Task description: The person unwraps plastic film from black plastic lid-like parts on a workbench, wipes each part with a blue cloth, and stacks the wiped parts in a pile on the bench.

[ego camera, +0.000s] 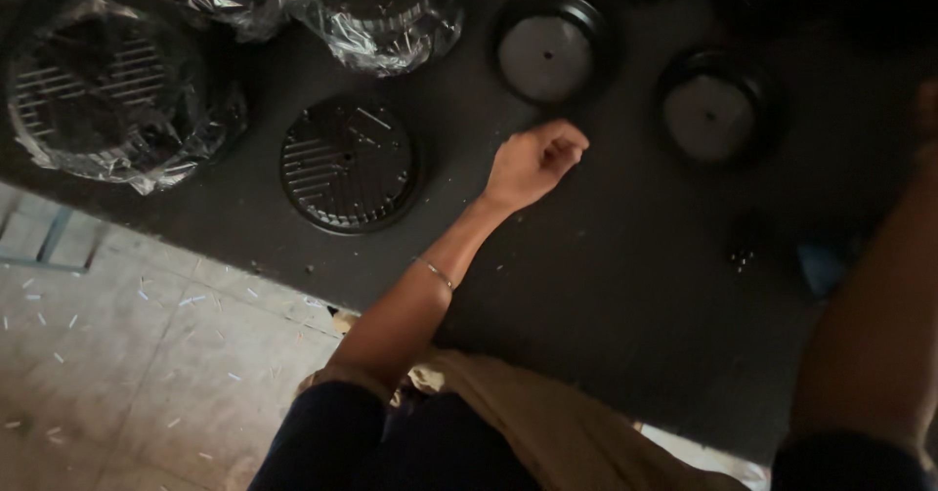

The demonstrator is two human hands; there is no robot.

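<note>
My left hand [532, 162] is curled into a loose fist over the dark desk [606, 296], fingers tucked in, and I cannot tell whether anything small is pinched inside it. A thin bracelet [435, 273] sits on that forearm. The hand hangs just below the nearer round black cap with a grey centre [547, 56], close to its lower rim but apart from it.

Taking that cap as the mark: a second cap of the same kind [710, 115] lies to its right and a little nearer me, well apart from my fist. To the cap's left and lower down lies a bare black ribbed disc [347, 164], flat on the desk, beside my wrist but not touching it. Further left of the cap are more such discs in crinkled clear plastic wrap [107, 95], with two other wrapped ones [376, 7] along the far edge. Below and right of the cap, a small cluster of tiny dark bits [743, 255] rests on the desk.

My right arm [874, 325] runs up the right edge; its hand is mostly out of view, so I cannot tell its state.
</note>
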